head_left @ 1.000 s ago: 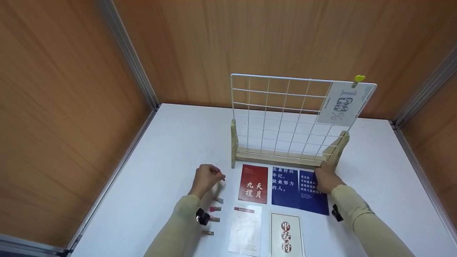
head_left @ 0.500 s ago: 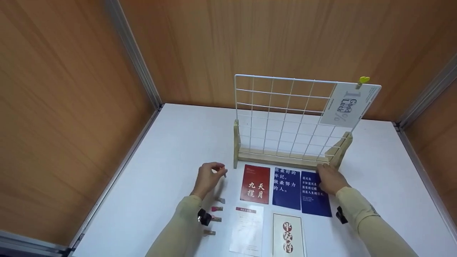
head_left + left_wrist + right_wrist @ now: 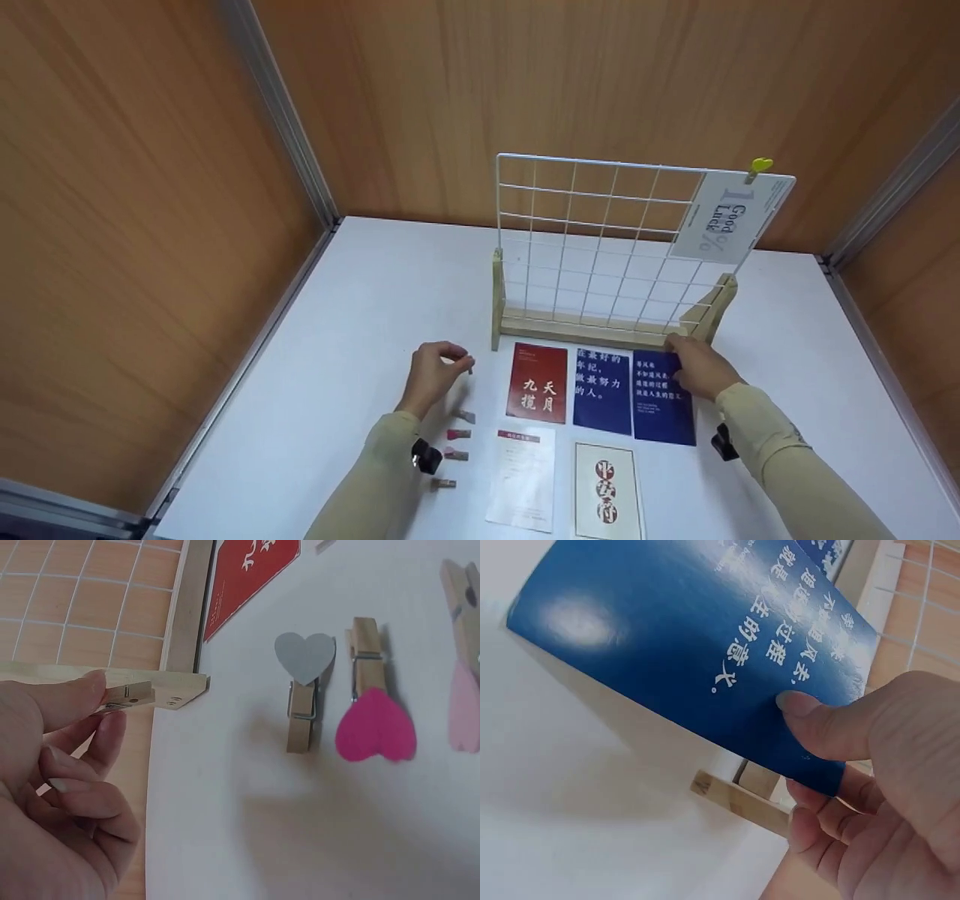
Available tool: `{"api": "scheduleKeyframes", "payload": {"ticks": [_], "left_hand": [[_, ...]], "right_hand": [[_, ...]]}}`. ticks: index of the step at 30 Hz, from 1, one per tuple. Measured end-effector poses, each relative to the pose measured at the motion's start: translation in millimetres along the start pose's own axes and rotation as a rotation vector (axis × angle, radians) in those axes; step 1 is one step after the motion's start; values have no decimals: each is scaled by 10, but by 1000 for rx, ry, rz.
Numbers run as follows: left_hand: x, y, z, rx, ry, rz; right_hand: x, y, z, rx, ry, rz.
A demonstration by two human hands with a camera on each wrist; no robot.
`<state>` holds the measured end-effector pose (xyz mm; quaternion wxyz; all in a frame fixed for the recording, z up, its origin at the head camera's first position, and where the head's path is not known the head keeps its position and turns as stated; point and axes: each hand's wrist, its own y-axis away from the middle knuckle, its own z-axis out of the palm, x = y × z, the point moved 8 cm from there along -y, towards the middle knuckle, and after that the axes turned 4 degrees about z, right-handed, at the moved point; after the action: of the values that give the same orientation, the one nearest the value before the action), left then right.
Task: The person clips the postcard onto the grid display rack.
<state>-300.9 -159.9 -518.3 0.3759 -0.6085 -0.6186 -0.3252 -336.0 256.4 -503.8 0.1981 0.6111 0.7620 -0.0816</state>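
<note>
My left hand (image 3: 435, 376) pinches a small wooden clothespin (image 3: 129, 696) between thumb and forefinger, above the table left of the red card (image 3: 537, 384). The other fingers curl loosely below it, and its decoration is hidden by the fingers. My right hand (image 3: 703, 367) grips the edge of a blue card (image 3: 667, 645) with white writing, thumb on the printed face and fingers underneath. In the right wrist view that card stands tilted off the white table. A second blue card (image 3: 602, 397) lies just to its left.
Behind the cards stands a white wire grid (image 3: 596, 225) on a wooden base (image 3: 585, 330). A yellow-heart clothespin (image 3: 759, 166) holds a "Good Luck" card (image 3: 716, 217) there. Several clothespins, one with a grey heart (image 3: 304, 656), lie left of a whitish card (image 3: 521, 480) and a cream card (image 3: 606, 487).
The right hand has shifted slightly right, and the blue card's near edge has risen a little in view. A gap now shows between the two blue cards. The left hand has barely moved.
</note>
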Motion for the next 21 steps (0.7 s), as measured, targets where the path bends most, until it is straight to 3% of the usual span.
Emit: {"api": "scheduleKeyframes", "payload": {"ticks": [7,21], "left_hand": [[-52,30,-69,18,-11,-6],[76,-13,-135,7,-3,23]], "right_hand": [[-26,62,-25,31,-12,-9],[-58,174,-286,23,-141,23]]}}
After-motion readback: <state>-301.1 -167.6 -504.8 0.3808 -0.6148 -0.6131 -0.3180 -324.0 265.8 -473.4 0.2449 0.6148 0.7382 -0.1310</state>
